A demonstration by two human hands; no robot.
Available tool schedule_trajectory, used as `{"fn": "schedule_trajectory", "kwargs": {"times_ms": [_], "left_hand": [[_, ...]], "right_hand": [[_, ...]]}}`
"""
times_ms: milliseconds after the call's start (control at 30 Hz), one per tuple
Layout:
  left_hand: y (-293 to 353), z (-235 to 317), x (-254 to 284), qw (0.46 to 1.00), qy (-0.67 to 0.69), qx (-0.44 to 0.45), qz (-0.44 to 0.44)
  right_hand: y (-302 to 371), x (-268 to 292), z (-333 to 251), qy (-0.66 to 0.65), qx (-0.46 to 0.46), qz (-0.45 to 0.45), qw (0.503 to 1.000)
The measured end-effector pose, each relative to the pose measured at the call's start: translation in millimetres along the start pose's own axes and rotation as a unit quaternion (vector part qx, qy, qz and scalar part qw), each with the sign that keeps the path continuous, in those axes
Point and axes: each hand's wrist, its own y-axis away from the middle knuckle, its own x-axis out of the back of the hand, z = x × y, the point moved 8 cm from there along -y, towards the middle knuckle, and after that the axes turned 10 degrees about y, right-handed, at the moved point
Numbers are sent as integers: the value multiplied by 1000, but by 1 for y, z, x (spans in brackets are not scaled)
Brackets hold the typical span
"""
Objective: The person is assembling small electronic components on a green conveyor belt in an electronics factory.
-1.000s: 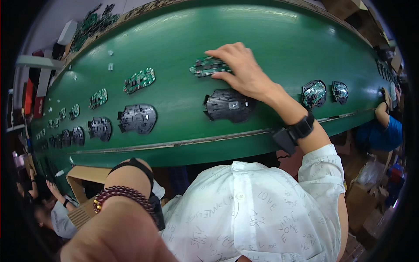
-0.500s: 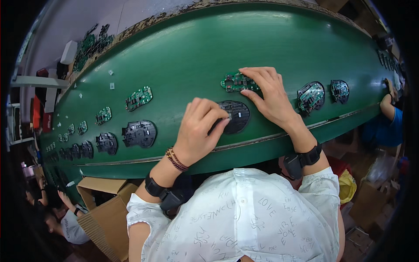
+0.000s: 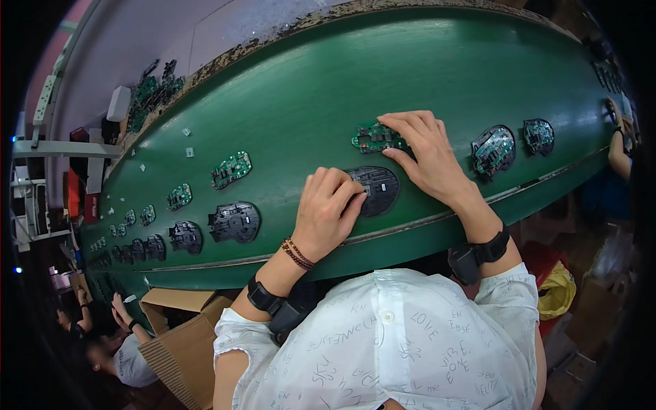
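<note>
My left hand [image 3: 329, 207] bends over a black plastic shell [image 3: 384, 190] with a rounded end, lying on the green work surface. Its thumb and forefinger pinch together at the shell's inside; whatever sits between the tips is too small to make out. The fingers cover the shell's left part. Just beyond, my right hand [image 3: 425, 154] grips the right end of a green circuit board [image 3: 372, 138] between thumb and fingers. The board's left end shows, with dark components on it.
Black shells [image 3: 234, 221] and green circuit boards [image 3: 231, 169] line up leftward in two rows. On the right lie shells with boards on them [image 3: 493, 152]. Small pale squares [image 3: 190, 152] lie far left. A cardboard box [image 3: 179, 355] stands near left; other people's arms [image 3: 619, 158] show at both sides.
The whole view has shifted slightly, so things appear farther right and lower. My left fingertips remain at the black shell, and my right hand keeps its grip on the circuit board.
</note>
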Motion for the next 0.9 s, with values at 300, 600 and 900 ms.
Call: {"fn": "schedule_trajectory", "kwargs": {"times_ms": [300,600,900], "left_hand": [[-1,-1,0,1000,13,8,2],[-1,0,-1,1000,23,-5,9],[0,-2,1,999,44,-3,26]], "right_hand": [[0,3,2,-4,-8,-10,1000],[-1,6,8,2,-25,-24,999],[0,8,10,7,-22,-20,1000]]}}
